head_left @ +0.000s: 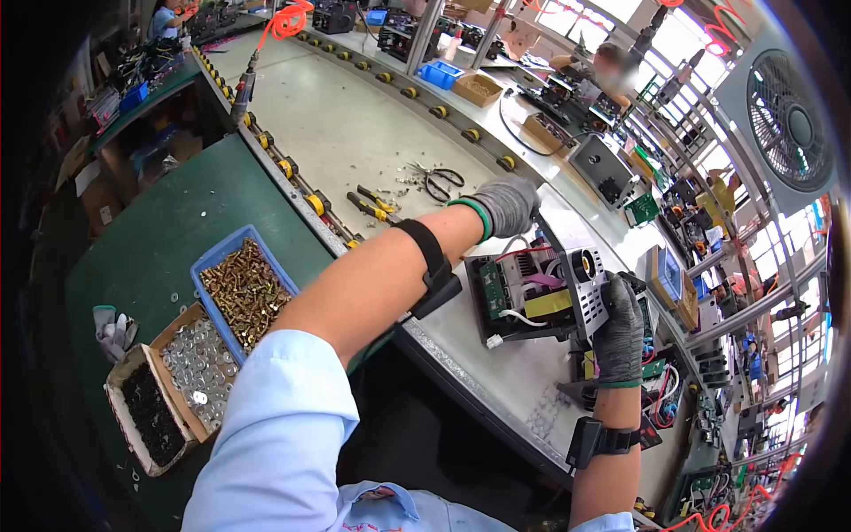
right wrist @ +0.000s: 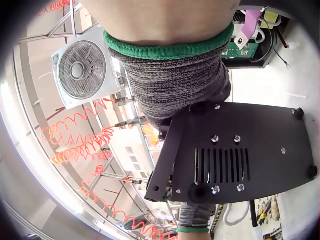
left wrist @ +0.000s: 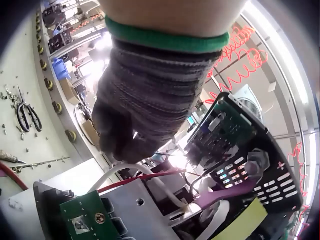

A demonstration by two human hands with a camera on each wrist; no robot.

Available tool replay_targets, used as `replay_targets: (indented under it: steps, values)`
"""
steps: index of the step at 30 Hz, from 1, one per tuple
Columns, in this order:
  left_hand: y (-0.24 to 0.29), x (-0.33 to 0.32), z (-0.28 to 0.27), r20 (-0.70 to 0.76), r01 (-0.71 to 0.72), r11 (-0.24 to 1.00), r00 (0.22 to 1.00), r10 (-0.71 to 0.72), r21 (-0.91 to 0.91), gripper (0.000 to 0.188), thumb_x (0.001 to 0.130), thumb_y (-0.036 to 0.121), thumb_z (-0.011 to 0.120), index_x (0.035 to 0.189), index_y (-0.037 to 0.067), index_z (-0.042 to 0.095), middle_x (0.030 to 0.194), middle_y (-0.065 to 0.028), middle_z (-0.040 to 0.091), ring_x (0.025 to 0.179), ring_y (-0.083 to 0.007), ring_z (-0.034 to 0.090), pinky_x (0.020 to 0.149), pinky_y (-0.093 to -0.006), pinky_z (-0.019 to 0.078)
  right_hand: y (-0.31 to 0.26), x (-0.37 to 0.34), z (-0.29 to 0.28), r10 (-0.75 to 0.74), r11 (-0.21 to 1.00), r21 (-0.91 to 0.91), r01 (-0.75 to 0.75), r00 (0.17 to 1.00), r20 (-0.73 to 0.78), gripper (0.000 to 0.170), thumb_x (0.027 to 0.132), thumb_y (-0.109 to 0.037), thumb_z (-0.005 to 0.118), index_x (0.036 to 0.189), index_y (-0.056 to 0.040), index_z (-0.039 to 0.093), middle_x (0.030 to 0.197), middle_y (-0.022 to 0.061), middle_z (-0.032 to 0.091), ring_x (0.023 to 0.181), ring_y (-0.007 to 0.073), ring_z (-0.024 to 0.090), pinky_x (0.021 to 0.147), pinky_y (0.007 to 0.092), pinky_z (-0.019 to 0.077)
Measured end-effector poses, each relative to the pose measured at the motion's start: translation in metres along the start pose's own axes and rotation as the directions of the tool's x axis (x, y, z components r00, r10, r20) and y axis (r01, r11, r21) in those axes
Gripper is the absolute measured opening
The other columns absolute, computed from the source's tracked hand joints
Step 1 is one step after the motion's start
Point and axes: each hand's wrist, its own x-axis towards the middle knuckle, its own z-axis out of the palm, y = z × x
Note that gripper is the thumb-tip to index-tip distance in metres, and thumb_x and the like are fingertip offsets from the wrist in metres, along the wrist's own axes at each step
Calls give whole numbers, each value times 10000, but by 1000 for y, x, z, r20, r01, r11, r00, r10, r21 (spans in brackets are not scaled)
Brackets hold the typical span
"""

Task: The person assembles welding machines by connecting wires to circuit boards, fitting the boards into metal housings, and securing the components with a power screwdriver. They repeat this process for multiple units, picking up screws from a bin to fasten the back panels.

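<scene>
An opened metal unit (head_left: 532, 297) with a green circuit board, a yellow block and loose wires is tilted above the bench. My gloved right hand (head_left: 618, 341) grips its slotted front panel (head_left: 587, 288); in the right wrist view, that hand (right wrist: 170, 85) is at the edge of a black slotted plate (right wrist: 265, 150). At the unit's top is my gloved left hand (head_left: 508, 208). The left wrist view has this hand (left wrist: 150, 95) with bent fingers over a white cable (left wrist: 162, 187); whether they pinch it is unclear. A purple ribbon (left wrist: 225, 194) runs inside.
Left on the green table lie a blue bin of screws (head_left: 244, 293), a box of washers (head_left: 197, 365) and a box of small black parts (head_left: 149, 412). Scissors (head_left: 441, 183) and yellow-handled pliers (head_left: 372, 206) lie on the bench. More units crowd the right side.
</scene>
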Motion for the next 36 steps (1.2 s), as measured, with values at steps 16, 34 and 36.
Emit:
replay_targets:
  steps: [16, 34, 36]
  values:
    - [30, -83, -3, 16, -181, 877, 978, 210, -445, 413, 881, 360, 727, 1153, 50, 718, 1050, -170, 739, 984, -281, 707, 934, -393, 535, 3, 4, -2, 4, 990, 139, -4, 1000, 5, 236, 969, -196, 639, 1090, 4, 675, 941, 75, 703, 846, 178, 705, 756, 314, 596]
    - [-11, -57, -4, 164, -85, 723, 950, 267, -686, 383, 827, 229, 817, 1144, 35, 724, 1016, -107, 764, 954, -141, 688, 909, -322, 522, -10, -3, 2, 120, 992, -69, -108, 969, 215, 515, 950, -321, 706, 1263, 78, 614, 1103, 99, 683, 1018, 161, 641, 935, 304, 507]
    - [-17, -60, 3, 117, -77, 763, 974, 196, -642, 371, 832, 271, 803, 1113, 38, 735, 998, -115, 762, 937, -171, 695, 901, -331, 525, -6, 1, -1, 121, 989, -105, -102, 973, 197, 504, 948, -303, 714, 1249, 90, 618, 1088, 92, 683, 1003, 146, 637, 933, 307, 512]
